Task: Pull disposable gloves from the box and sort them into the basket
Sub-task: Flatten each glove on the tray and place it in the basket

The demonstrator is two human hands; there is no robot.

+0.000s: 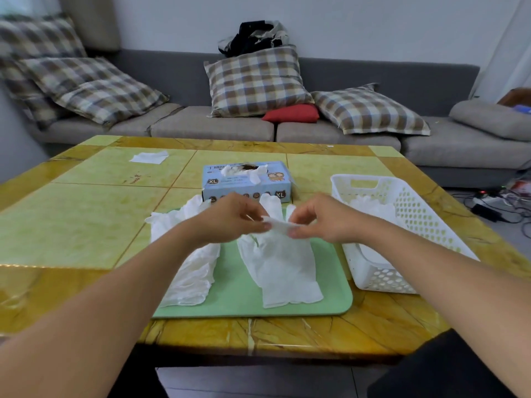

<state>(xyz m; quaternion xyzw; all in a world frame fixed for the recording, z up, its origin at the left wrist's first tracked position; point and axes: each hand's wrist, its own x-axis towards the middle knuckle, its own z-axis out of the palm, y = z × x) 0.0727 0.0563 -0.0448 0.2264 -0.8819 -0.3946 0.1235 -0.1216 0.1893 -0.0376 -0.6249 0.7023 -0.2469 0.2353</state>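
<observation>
One tissue far left on table. Glove pile on green mat's left edge. Left hand and right hand each pinch one glove over mat. One glove box behind, gloves poking out. One white basket right, gloves inside, count unclear.

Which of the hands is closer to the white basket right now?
Right. The right hand is just left of the white basket, pinching a glove; the left hand pinches its other end, farther left.
</observation>
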